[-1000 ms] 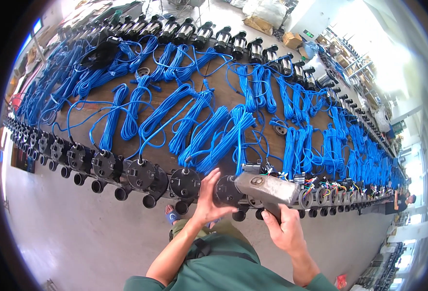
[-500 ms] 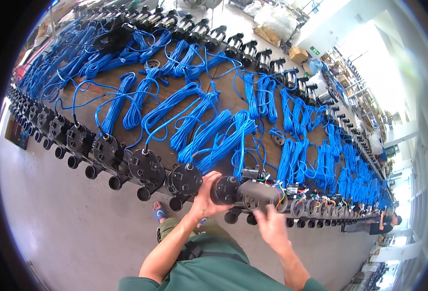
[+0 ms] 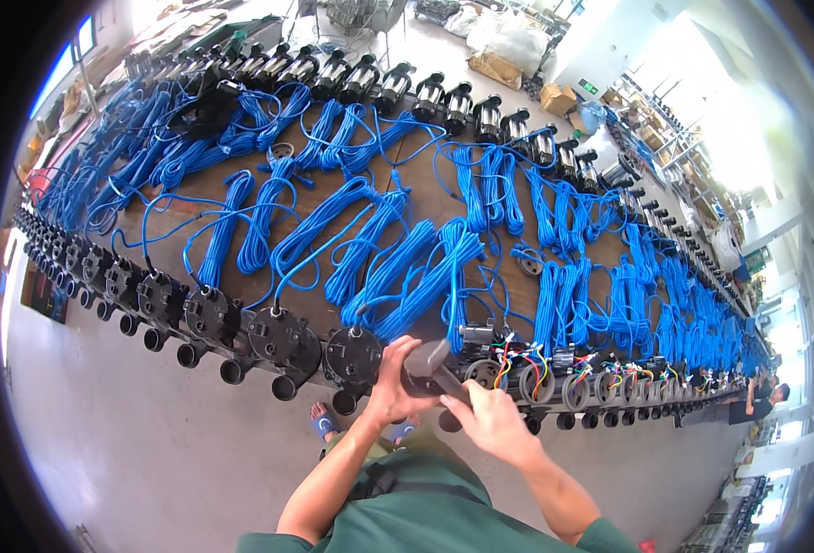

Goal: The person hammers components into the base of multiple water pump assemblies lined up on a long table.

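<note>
My left hand (image 3: 392, 385) grips the side of a black round cap (image 3: 421, 384) on a pump-like housing at the table's near edge. A mallet (image 3: 428, 357) is in my right hand (image 3: 499, 424), its fingers wrapped round the handle. The mallet's dark head covers most of the cap; whether the two touch I cannot tell. Left of my hands, a capped black housing (image 3: 352, 357) has a blue cable rising from its top. On the right stand open housings (image 3: 538, 382) with coloured wires sticking out.
Coiled blue cables (image 3: 361, 244) cover much of the brown tabletop (image 3: 319, 198). A row of black-and-silver pumps (image 3: 428, 97) lines the far edge. Cardboard boxes (image 3: 559, 99) and bags lie beyond. Another person (image 3: 759, 405) stands far down the table at right.
My right hand has swung the mallet left, from above the open housings onto or over the cap. My left hand stays on the cap. The view has shifted slightly.
</note>
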Tool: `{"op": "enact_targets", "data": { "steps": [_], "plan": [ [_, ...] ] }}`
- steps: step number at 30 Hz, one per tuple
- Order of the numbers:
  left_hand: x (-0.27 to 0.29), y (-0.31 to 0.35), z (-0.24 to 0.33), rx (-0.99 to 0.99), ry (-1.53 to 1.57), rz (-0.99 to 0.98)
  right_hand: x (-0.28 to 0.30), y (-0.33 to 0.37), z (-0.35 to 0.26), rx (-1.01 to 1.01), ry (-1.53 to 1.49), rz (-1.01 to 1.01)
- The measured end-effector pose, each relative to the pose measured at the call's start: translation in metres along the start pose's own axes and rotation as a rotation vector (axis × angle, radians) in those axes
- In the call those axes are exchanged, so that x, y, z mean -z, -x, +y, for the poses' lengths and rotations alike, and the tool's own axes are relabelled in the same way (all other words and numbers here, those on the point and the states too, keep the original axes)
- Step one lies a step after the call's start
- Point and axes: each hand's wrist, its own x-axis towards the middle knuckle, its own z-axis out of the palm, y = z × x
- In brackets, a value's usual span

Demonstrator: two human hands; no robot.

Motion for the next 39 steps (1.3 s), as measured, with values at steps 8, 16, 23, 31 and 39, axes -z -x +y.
{"op": "enact_targets", "data": {
  "steps": [8, 16, 23, 31, 39],
  "plan": [
    [-0.015, 0.005, 0.012, 0.073, -0.051, 0.174, 0.060, 0.041, -0.018, 0.061, -0.239, 0.267],
    [-0.006, 0.005, 0.016, 0.046, -0.140, 0.125, 0.043, 0.033, 0.017, -0.060, -0.062, 0.053],
    [-0.019, 0.007, -0.001, 0.067, -0.134, 0.074, -0.023, 0.010, 0.009, -0.034, 0.039, 0.011],
    [-0.011, 0.006, 0.007, 0.072, -0.205, 0.098, 0.039, 0.039, 0.003, 0.007, -0.216, 0.127],
    [-0.010, -0.001, 0.009, 0.047, -0.153, 0.050, 0.033, 0.049, 0.045, -0.229, -0.354, 0.079]
  ]
}}
